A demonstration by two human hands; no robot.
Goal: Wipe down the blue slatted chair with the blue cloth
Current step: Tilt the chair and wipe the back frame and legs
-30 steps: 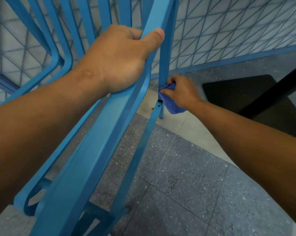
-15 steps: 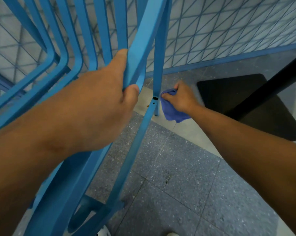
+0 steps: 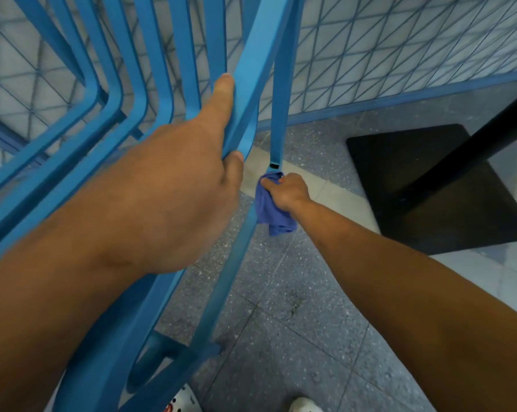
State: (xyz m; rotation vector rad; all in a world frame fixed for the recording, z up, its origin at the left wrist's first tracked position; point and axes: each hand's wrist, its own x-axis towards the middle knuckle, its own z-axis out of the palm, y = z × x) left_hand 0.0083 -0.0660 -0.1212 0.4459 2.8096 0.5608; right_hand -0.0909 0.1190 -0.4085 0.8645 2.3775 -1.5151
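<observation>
The blue slatted chair (image 3: 251, 63) is tilted and fills the left and centre of the view, its slats running up to the top edge. My left hand (image 3: 192, 173) grips one wide frame bar, index finger stretched along it and thumb under its lower end. My right hand (image 3: 287, 191) holds the bunched blue cloth (image 3: 272, 212) against a thin chair leg, just below the leg's joint. Part of the cloth hangs free under the hand.
A black square table base (image 3: 385, 162) with a black post (image 3: 474, 144) stands on the speckled grey floor at right. A blue wire-mesh fence (image 3: 400, 55) with a blue bottom rail runs behind the chair. My shoes (image 3: 305, 405) show at the bottom edge.
My right hand has slid the cloth down the thin leg, from above the joint to just below it. My left hand has shifted its grip lower on the frame bar.
</observation>
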